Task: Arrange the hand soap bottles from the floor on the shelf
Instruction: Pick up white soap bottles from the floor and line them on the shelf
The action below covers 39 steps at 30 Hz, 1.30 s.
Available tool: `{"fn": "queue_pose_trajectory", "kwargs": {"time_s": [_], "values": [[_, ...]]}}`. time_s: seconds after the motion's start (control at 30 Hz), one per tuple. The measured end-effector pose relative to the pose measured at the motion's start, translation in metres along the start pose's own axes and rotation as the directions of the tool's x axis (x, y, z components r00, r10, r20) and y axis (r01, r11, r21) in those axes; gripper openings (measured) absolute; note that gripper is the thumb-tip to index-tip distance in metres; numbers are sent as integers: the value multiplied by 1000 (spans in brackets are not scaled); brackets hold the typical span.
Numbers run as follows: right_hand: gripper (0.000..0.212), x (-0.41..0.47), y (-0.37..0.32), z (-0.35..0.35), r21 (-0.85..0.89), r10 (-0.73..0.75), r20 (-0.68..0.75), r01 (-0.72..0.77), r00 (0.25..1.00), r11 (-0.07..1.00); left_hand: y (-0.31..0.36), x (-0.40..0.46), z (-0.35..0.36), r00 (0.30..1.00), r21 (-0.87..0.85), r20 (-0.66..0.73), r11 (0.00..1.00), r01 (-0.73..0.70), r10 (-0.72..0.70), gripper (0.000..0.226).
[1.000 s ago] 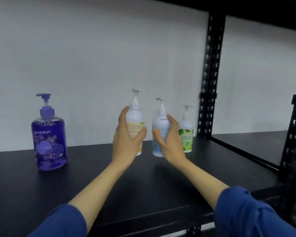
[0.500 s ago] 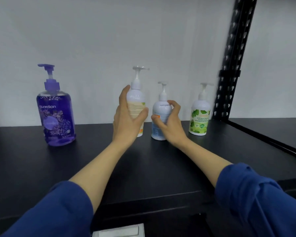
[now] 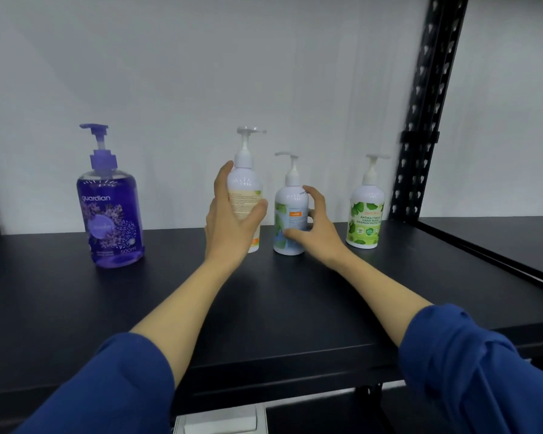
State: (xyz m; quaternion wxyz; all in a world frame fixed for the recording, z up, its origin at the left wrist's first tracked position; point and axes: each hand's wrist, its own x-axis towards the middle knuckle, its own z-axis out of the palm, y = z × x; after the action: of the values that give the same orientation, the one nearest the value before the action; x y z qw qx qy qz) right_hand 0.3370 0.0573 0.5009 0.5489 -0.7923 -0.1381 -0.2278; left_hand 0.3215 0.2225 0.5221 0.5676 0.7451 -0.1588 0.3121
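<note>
Several pump bottles of hand soap stand on the black shelf (image 3: 264, 302). My left hand (image 3: 229, 223) grips a white bottle with an orange label (image 3: 246, 195), which stands upright on the shelf. Just to its right, my right hand (image 3: 317, 230) curls round a white bottle with a blue label (image 3: 290, 211), thumb low on its front and fingers at its shoulder. A green-labelled white bottle (image 3: 365, 214) stands free further right. A larger purple bottle (image 3: 110, 211) stands alone at the left.
A black perforated upright post (image 3: 420, 126) rises right of the green-labelled bottle, with another shelf bay beyond it. A white wall backs the shelf. Below the shelf's front edge lies a white box-like object (image 3: 223, 421).
The two held bottles have shifted left, and a wide gap has opened to the green-labelled bottle. My right hand's fingers have spread a little. The view has tilted down.
</note>
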Motion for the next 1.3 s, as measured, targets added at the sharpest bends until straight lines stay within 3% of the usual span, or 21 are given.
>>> {"fn": "queue_pose_trajectory", "kwargs": {"time_s": [0.13,0.23,0.47,0.63,0.93,1.07,1.3], "values": [[102,0,0,9,-225,-66,-109,40,992,974,0,1,3,1000,3,13,1000,-7,7,71],[88,-1,-3,13,-311,-127,-148,76,981,947,0,0,4,1000,-2,15,1000,-17,17,71],[80,1,0,7,-124,-56,-67,47,996,991,0,2,4,1000,-13,20,1000,-19,20,72],[90,2,1,15,-279,-71,-155,25,985,960,1,1,4,999,-22,18,999,-31,31,70],[82,6,8,3,-119,28,-29,-32,999,992,0,4,4,999,-11,16,1000,-29,29,71],[100,7,12,10,-149,50,-63,-59,997,987,0,4,5,999,-3,7,999,-32,32,70],[95,7,11,6,-179,55,-13,-56,998,982,1,2,5,999,-20,20,999,-30,30,70]]}}
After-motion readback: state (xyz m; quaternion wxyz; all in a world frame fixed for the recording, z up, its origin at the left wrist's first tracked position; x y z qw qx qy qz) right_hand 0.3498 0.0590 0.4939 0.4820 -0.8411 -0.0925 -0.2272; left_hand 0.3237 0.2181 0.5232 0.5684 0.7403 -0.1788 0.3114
